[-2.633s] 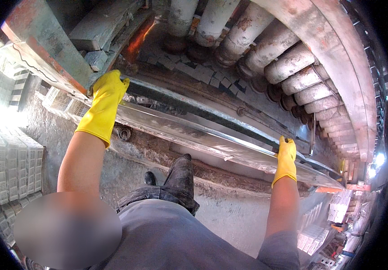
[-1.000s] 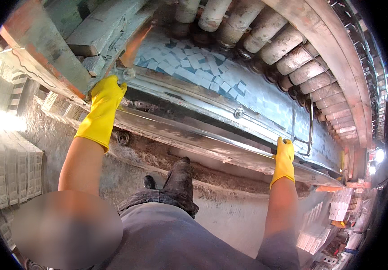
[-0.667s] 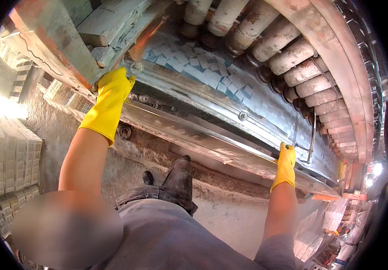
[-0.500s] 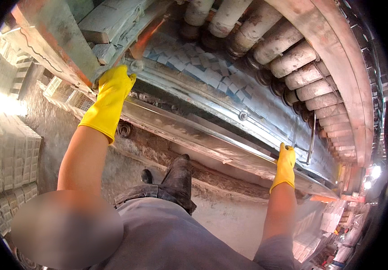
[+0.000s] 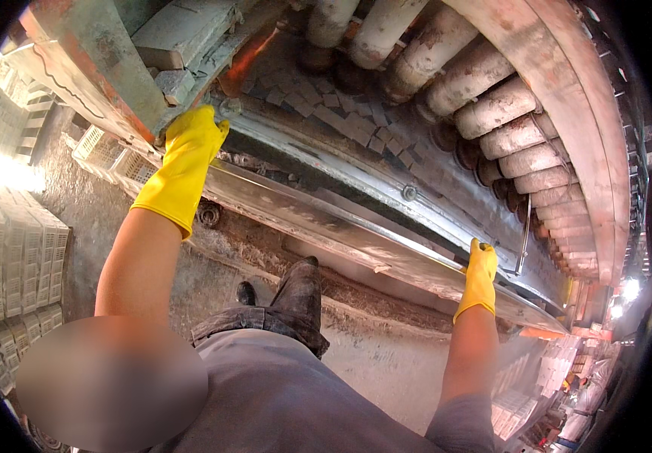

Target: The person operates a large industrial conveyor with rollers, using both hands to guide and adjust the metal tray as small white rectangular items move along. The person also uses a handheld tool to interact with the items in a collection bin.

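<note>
Both of my hands wear yellow rubber gloves. My left hand (image 5: 190, 143) is closed on the left end of a long shiny metal tray (image 5: 326, 219), close to a rusty green frame post (image 5: 92, 53). My right hand (image 5: 482, 266) grips the same tray's edge near its right end. Beyond the tray lies a bed of small grey square tiles (image 5: 326, 113), partly hidden under a row of thick dusty rollers (image 5: 492, 113). A thin metal handle (image 5: 524, 234) sticks up just right of my right hand.
Stacks of white slotted crates (image 5: 9, 257) stand on the left, with more crates (image 5: 545, 377) at the lower right. My dark boot (image 5: 299, 283) rests on the dusty concrete floor below the tray. A grey block (image 5: 182, 34) sits on the frame above my left hand.
The tile bed shows less than a second ago, with more of it under the rollers. Both hands keep their grip on the tray; my left hand sits slightly higher.
</note>
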Demonstrator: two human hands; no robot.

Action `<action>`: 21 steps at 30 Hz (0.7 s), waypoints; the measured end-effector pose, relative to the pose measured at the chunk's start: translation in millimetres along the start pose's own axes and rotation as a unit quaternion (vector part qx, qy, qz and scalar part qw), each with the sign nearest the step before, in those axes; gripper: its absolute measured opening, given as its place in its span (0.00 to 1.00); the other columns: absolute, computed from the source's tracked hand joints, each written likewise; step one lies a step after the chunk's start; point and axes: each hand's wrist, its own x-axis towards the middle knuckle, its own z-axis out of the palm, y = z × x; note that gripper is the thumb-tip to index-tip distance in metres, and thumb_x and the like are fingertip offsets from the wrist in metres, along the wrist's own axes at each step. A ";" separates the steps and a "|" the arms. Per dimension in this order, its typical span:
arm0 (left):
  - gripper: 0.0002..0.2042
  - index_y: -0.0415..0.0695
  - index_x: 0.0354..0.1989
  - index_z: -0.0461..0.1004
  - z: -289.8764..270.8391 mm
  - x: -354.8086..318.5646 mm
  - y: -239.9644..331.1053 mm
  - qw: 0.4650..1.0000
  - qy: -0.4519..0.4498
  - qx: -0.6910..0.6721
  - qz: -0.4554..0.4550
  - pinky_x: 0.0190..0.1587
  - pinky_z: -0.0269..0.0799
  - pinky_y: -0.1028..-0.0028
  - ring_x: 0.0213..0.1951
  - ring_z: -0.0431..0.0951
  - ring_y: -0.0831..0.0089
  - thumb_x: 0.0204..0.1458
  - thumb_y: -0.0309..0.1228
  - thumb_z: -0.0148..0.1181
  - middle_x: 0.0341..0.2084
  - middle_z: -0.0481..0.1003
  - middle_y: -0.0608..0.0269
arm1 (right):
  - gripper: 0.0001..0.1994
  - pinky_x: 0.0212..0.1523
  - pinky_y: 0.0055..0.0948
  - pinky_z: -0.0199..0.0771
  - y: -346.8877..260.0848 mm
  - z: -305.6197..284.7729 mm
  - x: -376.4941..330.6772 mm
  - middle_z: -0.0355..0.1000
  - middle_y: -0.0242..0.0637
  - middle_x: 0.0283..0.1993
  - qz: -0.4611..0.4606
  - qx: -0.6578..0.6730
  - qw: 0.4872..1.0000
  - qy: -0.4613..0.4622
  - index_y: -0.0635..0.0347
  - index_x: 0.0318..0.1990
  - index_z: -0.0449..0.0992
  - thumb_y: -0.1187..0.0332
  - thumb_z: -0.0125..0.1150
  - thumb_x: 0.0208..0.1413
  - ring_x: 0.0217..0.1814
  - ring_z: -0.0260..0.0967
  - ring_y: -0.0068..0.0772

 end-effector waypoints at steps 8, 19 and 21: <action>0.26 0.45 0.56 0.82 -4.5 15.6 7.2 1.000 0.010 0.000 0.010 0.56 0.78 0.52 0.54 0.82 0.44 0.58 0.53 0.67 0.50 0.84 0.44 | 0.26 0.30 0.45 0.89 -17.2 -1.5 14.5 0.78 0.42 0.48 0.019 0.030 0.999 -0.028 0.62 0.60 0.77 0.50 0.68 0.64 0.44 0.79 0.41; 0.25 0.44 0.54 0.82 -13.3 37.0 16.9 0.999 -0.032 -0.011 0.001 0.57 0.77 0.51 0.54 0.82 0.43 0.58 0.52 0.67 0.50 0.83 0.44 | 0.29 0.31 0.47 0.90 -62.7 -15.3 5.0 0.78 0.51 0.57 0.036 0.078 0.994 -0.062 0.62 0.64 0.76 0.51 0.67 0.64 0.45 0.82 0.50; 0.25 0.44 0.54 0.82 -19.3 38.7 22.8 0.999 -0.028 -0.018 0.000 0.57 0.77 0.51 0.54 0.82 0.42 0.58 0.51 0.66 0.50 0.83 0.43 | 0.29 0.31 0.46 0.90 -68.5 -14.5 8.1 0.78 0.51 0.57 0.035 0.085 0.994 -0.065 0.62 0.64 0.75 0.50 0.66 0.64 0.45 0.82 0.49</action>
